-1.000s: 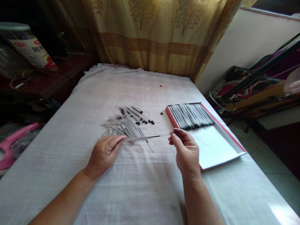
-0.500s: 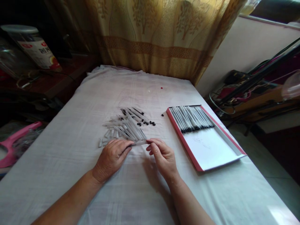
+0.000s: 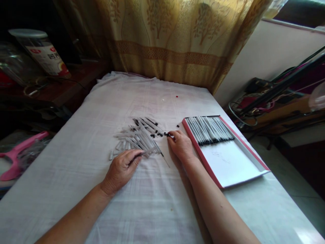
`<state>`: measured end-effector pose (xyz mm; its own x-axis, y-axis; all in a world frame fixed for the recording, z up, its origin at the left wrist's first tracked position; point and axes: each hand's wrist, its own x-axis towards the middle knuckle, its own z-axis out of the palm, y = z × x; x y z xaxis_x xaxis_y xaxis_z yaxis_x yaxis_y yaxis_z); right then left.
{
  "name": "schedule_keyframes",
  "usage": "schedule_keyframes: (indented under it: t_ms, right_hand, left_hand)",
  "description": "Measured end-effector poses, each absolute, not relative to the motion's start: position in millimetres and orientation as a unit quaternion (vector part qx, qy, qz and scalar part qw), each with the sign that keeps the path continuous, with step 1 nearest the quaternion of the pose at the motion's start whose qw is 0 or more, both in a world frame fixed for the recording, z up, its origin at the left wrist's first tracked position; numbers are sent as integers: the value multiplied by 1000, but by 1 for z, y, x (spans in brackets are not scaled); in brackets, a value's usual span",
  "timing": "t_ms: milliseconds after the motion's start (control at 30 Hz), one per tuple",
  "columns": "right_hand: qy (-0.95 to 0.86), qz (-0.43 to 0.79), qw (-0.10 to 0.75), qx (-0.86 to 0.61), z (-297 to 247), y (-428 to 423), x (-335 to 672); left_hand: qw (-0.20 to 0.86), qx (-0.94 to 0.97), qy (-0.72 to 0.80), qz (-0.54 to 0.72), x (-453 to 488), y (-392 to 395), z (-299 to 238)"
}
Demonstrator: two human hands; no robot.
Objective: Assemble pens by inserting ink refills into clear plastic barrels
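My left hand [image 3: 122, 169] is closed around one end of a clear pen barrel [image 3: 149, 151], whose other end points right. My right hand [image 3: 180, 145] has thumb and fingertips pinched at a small black pen plug [image 3: 168, 135], at the right edge of several loose ones. Between and beyond the hands lies a heap of clear pen barrels [image 3: 146, 137], with dark-tipped pen refills [image 3: 146, 121] behind it. One thin refill [image 3: 165, 159] sticks out toward me. Short translucent caps [image 3: 122, 145] lie left of the heap, partly behind my left hand.
Right of my right arm is a shallow red-edged box [image 3: 203, 162] with a row of black-ended pens [image 3: 209, 130] at its far end. A lone black plug [image 3: 178, 125] and a tiny red piece [image 3: 177, 96] lie on the white cloth [image 3: 142, 210]. A curtain [image 3: 167, 51] hangs behind.
My right hand has left the barrel's right end and moved forward and right to the black plugs. My left hand still holds the barrel. A thin refill now shows where the right hand was.
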<state>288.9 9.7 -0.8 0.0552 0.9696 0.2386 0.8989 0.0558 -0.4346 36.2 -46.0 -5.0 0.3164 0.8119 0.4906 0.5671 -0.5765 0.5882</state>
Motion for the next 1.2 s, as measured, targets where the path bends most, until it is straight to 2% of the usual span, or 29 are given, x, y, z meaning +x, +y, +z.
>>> schedule_keyframes:
  t_ms: [100,167,233,300,367,433,533,667,1000,1200]
  right_hand:
    - [-692,57,199,-691,1,13,285]
    - [-694,64,202,-688,4,11,284]
    - [-688,81,255,-675,7,2,284]
    - [-669,118,349,-646,9,-14,284]
    - [-623,194,445,-614,11,-33,280]
    - [-541,308,506,-597,11,-51,275]
    - [-422,451,543,-569,11,-67,264]
    - [-357,531,548,-539,13,-72,257]
    - [-470,461,524,-541,8,-74,255]
    - [-600,317,506,-533,6,-75,261]
  left_hand:
    - [155,798,433,389,37,-46,-4]
    - [152,801,434,383,37,-46,-4]
    - [150,803,435,377,36,-47,-5]
    - [147,807,433,374,36,-47,-5]
    - [141,813,426,373,35,-47,-6]
    - [135,819,416,371,35,-47,-6]
    - [136,829,402,364,36,-48,-5]
    - [126,838,392,357,37,-48,-3]
    - [133,843,398,337,37,-49,-2]
    - [118,852,386,334,38,-49,-1]
